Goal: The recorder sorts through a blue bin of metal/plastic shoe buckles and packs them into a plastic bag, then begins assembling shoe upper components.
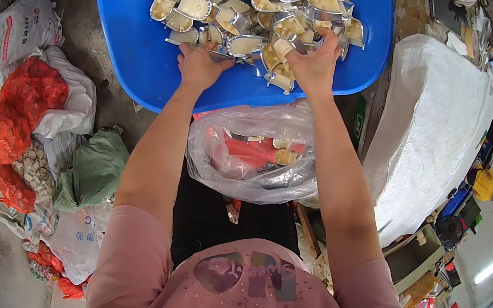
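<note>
A heap of curved, shell-like parts (245, 45), shiny silver outside and cream inside, lies in a wide blue plastic tub (137, 52), directly under and beyond the fingers of both hands. The left hand (200, 69) is at the heap's near edge, its fingers partly curled and its thumb set apart against a silver part. The right hand (313, 68) reaches over the heap's right side, thumb and forefinger spread wide, touching parts between them. Whether either hand grips one cannot be told. Below the tub, an open clear plastic bag (207, 180) contains a few similar parts.
</note>
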Demonstrator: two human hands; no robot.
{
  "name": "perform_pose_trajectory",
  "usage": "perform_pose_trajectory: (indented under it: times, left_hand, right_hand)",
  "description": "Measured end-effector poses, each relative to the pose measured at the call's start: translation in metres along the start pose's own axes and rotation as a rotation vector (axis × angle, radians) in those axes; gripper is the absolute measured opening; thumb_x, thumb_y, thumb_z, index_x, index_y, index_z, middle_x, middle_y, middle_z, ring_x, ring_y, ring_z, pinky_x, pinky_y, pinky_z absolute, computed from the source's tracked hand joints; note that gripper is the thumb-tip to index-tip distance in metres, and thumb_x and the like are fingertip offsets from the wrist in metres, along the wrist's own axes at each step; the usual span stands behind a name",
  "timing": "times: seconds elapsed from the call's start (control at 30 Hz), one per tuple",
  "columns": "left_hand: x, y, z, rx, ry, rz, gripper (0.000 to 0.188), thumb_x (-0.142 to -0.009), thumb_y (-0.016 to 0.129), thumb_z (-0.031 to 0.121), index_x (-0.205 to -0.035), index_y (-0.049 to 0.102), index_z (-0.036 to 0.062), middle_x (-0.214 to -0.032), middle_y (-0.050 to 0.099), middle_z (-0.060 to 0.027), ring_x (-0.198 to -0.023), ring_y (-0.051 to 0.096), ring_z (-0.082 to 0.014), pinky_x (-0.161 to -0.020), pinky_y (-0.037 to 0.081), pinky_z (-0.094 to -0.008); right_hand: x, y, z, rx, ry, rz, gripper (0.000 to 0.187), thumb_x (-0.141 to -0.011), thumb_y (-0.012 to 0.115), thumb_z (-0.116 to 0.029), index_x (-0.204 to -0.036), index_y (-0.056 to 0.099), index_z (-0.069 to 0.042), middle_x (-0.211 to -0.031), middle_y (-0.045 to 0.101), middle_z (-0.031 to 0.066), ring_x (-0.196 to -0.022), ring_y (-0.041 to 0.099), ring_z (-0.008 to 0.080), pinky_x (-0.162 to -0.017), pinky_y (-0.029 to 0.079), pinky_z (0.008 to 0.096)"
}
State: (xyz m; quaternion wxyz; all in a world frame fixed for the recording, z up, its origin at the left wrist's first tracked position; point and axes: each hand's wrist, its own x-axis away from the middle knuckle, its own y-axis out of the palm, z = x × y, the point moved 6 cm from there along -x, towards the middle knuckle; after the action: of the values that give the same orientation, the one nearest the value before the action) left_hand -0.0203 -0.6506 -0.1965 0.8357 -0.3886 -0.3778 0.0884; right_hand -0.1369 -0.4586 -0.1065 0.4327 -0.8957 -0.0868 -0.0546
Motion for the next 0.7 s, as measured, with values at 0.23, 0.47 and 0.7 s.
perform_pose_trajectory:
  times: [0.23,0.47,0.7]
  left_hand:
    - [0.018,-0.020,-0.019,0.027,0.181,0.216,0.045,-0.066,0.074,0.040,-0.097,0.069,0.0076,-0.106,0.057,-0.0195,-0.108,0.044,-0.0326,-0.089,0.039,-0.0446]
    - [0.046,-0.060,-0.051,1.500,-0.170,-0.125,0.034,-0.090,0.055,0.022,-0.115,0.052,-0.0015,-0.107,0.060,-0.0111,-0.097,0.060,-0.0188,-0.082,0.050,-0.0353]
    - [0.124,-0.091,0.033,1.435,0.280,-0.642,0.037,-0.082,0.065,0.021,-0.110,0.053,-0.0007,-0.108,0.058,-0.0116,-0.094,0.060,-0.0250,-0.082,0.049,-0.0338]
  right_hand:
    - [0.003,-0.010,0.007,0.088,-0.083,-0.028,0.022,-0.068,0.070,-0.012,-0.080,0.054,-0.003,-0.089,0.056,0.0123,-0.082,0.056,0.0251,-0.073,0.047,0.0373]
    - [0.014,-0.046,0.039,-0.875,0.397,0.171,0.022,-0.081,0.056,0.001,-0.101,0.050,-0.003,-0.086,0.057,0.0095,-0.075,0.058,0.0157,-0.062,0.048,0.0288]
    - [0.038,-0.104,0.003,-0.799,0.393,-0.097,0.024,-0.093,0.042,-0.017,-0.109,0.047,-0.001,-0.094,0.060,0.0142,-0.080,0.062,0.0241,-0.068,0.053,0.0363]
